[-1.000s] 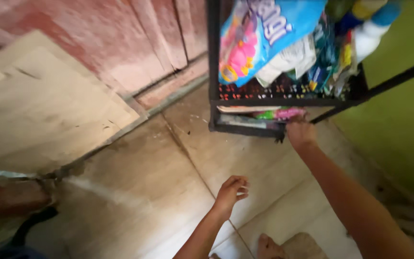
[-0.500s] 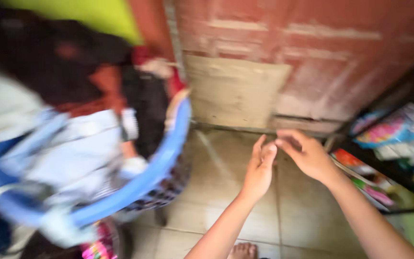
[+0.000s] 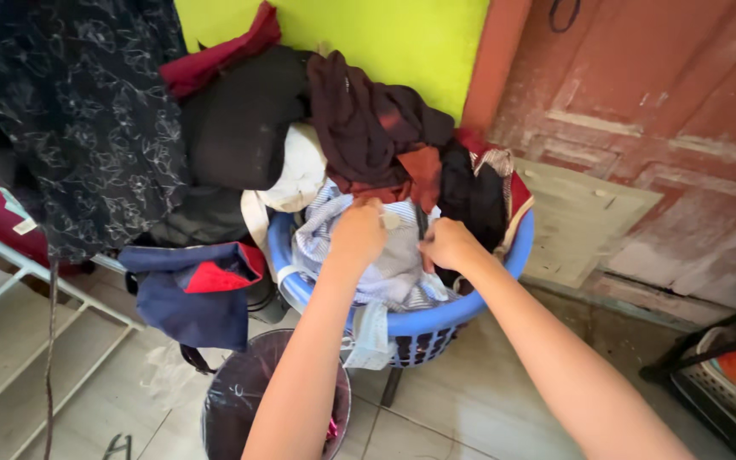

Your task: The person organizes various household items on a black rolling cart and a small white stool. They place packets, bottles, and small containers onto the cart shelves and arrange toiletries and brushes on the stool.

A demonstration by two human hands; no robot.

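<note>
Head view looks down on a round blue laundry basket [image 3: 504, 264] heaped with clothes, standing on a tiled floor [image 3: 487, 417] beside a worn red door [image 3: 666, 128]. On top of the heap lies a pale blue striped shirt [image 3: 393, 264], crumpled, one fold spilling over the basket's rim. Both hands are on it: the left hand [image 3: 358, 232] has its fingers curled down into the cloth, and the right hand [image 3: 446, 244] is closed, pinching the fabric just beside a dark garment [image 3: 470, 196]. Counted: one basket, two hands, one black bin [image 3: 240, 400] on the floor in front of the basket, and one flat board [image 3: 581, 221] leaning against the door. Half a second ago the hands met in empty air above the tiles, with the basket off to the left and blurred; now the basket sits centred under them and both hands have reached the clothes.
</note>
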